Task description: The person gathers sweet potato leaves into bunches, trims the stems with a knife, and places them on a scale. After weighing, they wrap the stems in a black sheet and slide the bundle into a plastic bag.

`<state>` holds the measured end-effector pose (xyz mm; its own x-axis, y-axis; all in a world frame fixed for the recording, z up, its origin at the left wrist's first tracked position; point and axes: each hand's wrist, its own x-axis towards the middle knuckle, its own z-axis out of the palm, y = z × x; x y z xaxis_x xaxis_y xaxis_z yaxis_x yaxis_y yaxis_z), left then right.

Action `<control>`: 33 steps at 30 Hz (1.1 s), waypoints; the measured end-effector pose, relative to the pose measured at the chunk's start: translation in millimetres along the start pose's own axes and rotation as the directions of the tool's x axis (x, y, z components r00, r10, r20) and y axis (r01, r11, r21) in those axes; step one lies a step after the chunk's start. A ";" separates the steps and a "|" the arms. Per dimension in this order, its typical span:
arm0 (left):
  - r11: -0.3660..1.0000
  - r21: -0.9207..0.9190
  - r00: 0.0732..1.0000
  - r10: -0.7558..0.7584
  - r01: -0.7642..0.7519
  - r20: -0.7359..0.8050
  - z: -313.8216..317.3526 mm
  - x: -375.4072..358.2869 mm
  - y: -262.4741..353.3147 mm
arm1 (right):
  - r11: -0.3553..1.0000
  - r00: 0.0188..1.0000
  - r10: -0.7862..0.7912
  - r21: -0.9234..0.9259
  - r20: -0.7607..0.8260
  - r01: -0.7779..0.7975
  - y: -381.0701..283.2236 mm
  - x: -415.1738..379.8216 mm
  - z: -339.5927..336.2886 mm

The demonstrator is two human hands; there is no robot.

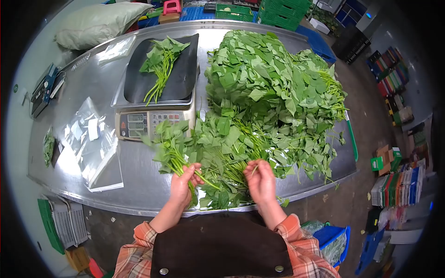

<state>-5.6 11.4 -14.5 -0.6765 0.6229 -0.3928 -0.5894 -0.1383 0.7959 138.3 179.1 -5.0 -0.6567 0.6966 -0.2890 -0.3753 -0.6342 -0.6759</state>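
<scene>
My left hand (182,187) is closed around a small bunch of leafy green stems (172,155), the leaves pointing away from me. My right hand (261,183) has its fingers curled in a pinch at the near edge of the loose greens (227,162), with what looks like a thin stem between the fingertips. Behind them rises a large heap of the same leafy greens (264,78). On the black tray (183,76) of a digital scale (150,123) lies another bunch of stems (160,69); its display digits are too small to read.
Clear plastic bags (99,153) lie left of the scale on the metal table (153,171). A small wrapped green bundle (48,147) is at the left edge. A white sack (99,25) and green crates (283,14) stand behind. A blue bin (333,241) is at my right.
</scene>
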 end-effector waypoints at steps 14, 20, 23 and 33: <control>0.987 -0.159 0.997 0.004 -0.017 -0.083 8.7 -11.1 -15.5 | 0.967 0.996 -0.077 0.244 0.037 0.066 -40.9 18.2 -25.6; 0.913 -0.403 0.995 -0.021 0.059 0.099 1.5 -14.2 -13.5 | -0.234 0.935 0.085 -0.905 0.344 0.355 -27.9 -10.5 -53.0; 0.907 -0.402 0.985 -0.065 0.125 0.160 1.8 -18.4 -11.6 | -0.308 0.896 0.110 -0.843 0.430 0.442 -9.0 -12.6 -58.0; 0.840 -0.539 0.970 0.086 0.053 0.229 1.5 -29.2 24.8 | 0.475 0.967 0.253 -0.874 0.025 -0.102 -79.2 -15.9 -15.6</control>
<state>0.2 -9.0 17.4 -0.6057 0.7684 -0.2067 -0.7691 -0.4987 0.3997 188.7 223.5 42.6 -0.7466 0.5045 -0.4336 0.4601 -0.0791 -0.8843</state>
